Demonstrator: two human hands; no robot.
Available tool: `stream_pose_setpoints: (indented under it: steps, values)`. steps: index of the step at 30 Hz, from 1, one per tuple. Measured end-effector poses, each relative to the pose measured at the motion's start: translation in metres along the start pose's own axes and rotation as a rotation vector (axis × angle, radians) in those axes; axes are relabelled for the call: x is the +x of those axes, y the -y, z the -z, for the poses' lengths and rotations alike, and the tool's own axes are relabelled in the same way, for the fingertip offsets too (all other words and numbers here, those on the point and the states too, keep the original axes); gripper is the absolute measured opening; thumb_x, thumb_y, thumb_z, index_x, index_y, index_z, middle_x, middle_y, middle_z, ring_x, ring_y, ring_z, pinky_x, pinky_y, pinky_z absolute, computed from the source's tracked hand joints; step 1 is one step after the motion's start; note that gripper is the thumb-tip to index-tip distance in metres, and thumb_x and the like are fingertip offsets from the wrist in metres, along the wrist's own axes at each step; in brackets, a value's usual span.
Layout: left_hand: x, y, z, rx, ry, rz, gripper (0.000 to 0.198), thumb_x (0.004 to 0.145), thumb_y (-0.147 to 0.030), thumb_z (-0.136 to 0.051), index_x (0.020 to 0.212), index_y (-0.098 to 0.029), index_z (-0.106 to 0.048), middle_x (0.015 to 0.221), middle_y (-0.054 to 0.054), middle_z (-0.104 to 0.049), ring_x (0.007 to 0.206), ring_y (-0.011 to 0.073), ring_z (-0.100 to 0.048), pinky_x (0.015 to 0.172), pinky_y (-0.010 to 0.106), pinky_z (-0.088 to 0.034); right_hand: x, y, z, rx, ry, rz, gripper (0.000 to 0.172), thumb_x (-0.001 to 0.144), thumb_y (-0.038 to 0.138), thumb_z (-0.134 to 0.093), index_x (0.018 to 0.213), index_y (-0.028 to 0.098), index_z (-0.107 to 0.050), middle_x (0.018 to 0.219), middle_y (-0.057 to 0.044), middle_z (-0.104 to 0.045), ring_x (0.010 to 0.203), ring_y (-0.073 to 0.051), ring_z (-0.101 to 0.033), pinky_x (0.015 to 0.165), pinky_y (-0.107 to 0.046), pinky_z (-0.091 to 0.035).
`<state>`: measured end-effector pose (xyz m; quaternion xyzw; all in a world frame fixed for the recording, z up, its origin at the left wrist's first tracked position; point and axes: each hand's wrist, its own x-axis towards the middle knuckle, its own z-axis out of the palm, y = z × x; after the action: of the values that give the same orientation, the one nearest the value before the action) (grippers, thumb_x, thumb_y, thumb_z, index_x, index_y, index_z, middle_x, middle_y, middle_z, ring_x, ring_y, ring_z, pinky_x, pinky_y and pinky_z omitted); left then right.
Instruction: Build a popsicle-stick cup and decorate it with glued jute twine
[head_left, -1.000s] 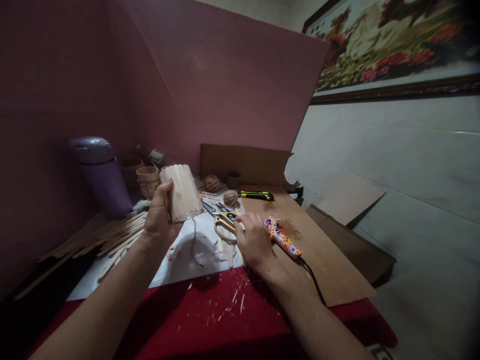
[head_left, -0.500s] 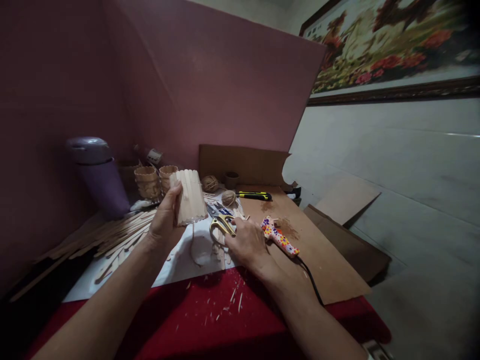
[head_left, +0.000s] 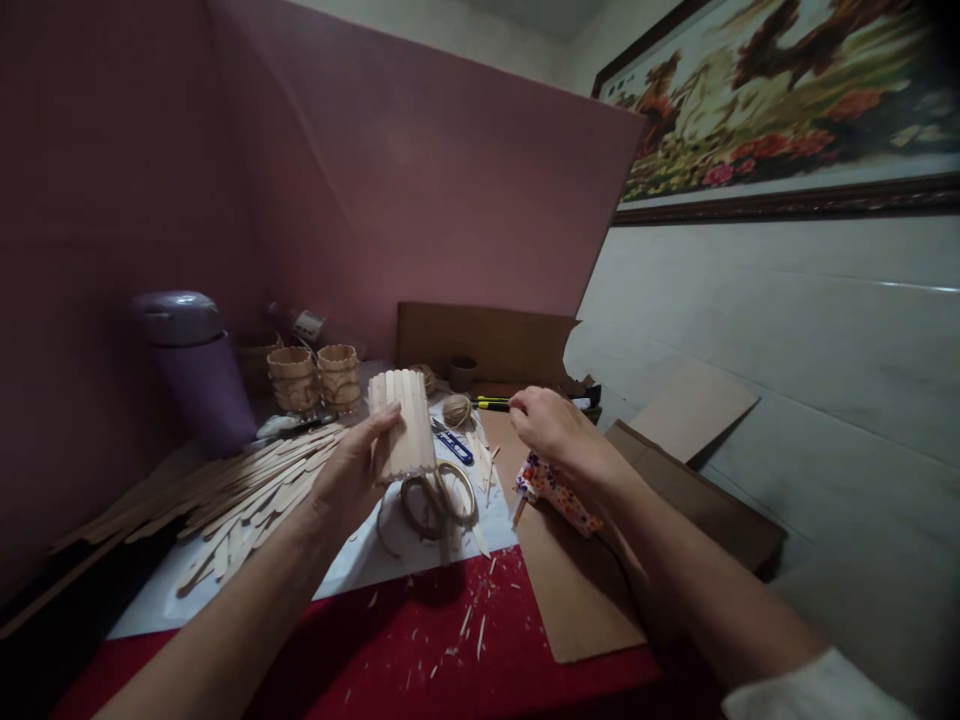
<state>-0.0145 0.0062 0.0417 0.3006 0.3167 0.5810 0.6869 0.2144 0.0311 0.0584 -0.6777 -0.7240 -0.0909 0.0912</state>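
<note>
My left hand (head_left: 364,455) is closed around a cup-like piece made of upright craft sticks (head_left: 407,420), thumb on its front and held slightly tilted. Just below it lie gold-handled scissors (head_left: 459,492), their blades hidden. My right hand (head_left: 546,425) is raised on the right with fingers curled together; whether anything is pinched in them is hidden. Beyond its fingertips shows a yellow-and-black utility knife (head_left: 492,404). Under the right wrist lies a flower-patterned glue gun (head_left: 559,493). Blue thread snips (head_left: 455,447) rest on white paper between the hands.
Loose craft sticks (head_left: 259,500) fan out at left, before a purple bottle (head_left: 199,375) and two small wooden cups (head_left: 339,378). A twine ball (head_left: 457,410) sits mid-table. Cardboard (head_left: 577,605) covers the right; wood splinters litter the red cloth (head_left: 420,640).
My right hand has moved up and right, away from the scissors. My left hand has brought the stick cup slightly right and lower in view. The cardboard and glue gun have shifted.
</note>
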Motion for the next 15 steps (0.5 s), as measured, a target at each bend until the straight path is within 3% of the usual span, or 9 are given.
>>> stream_pose_setpoints:
  steps: [3,7,11,15]
  values:
    - [-0.004,0.003,0.000,0.024,0.055,0.037,0.020,0.078,-0.016,-0.062,0.096,-0.009,-0.067,0.077,0.006,-0.071,0.063,0.0171,-0.066,0.055,0.026,-0.056,0.046,-0.026,-0.020,-0.042,0.051,0.048,0.041,0.084,0.010,-0.046,0.121,0.012,-0.062,0.125,-0.015,-0.062,0.114,-0.025,-0.056,0.088,-0.032,-0.041]
    - [-0.003,0.007,0.004,0.057,0.075,0.063,0.032,0.077,-0.020,-0.064,0.107,-0.010,-0.065,0.085,0.009,-0.072,0.070,0.0194,-0.067,0.058,0.026,-0.056,0.087,-0.041,-0.060,-0.093,0.164,0.135,0.050,0.077,0.008,-0.055,0.127,0.016,-0.058,0.125,-0.013,-0.062,0.115,-0.026,-0.055,0.090,-0.033,-0.041]
    - [0.001,0.007,0.007,0.059,0.034,0.061,0.029,0.077,-0.020,-0.063,0.104,-0.008,-0.066,0.084,0.010,-0.073,0.070,0.0199,-0.068,0.059,0.026,-0.056,0.103,-0.048,-0.078,-0.129,0.197,0.202,0.034,0.078,0.009,-0.055,0.110,0.014,-0.066,0.117,-0.017,-0.061,0.107,-0.028,-0.058,0.085,-0.035,-0.042]
    - [0.004,0.006,0.007,0.063,-0.009,0.054,0.025,0.079,-0.019,-0.061,0.103,-0.010,-0.066,0.084,0.008,-0.073,0.070,0.0189,-0.068,0.058,0.025,-0.056,0.099,-0.063,-0.074,-0.101,0.180,0.221,0.029,0.078,0.012,-0.057,0.106,0.013,-0.063,0.115,-0.016,-0.056,0.094,-0.023,-0.061,0.075,-0.029,-0.044]
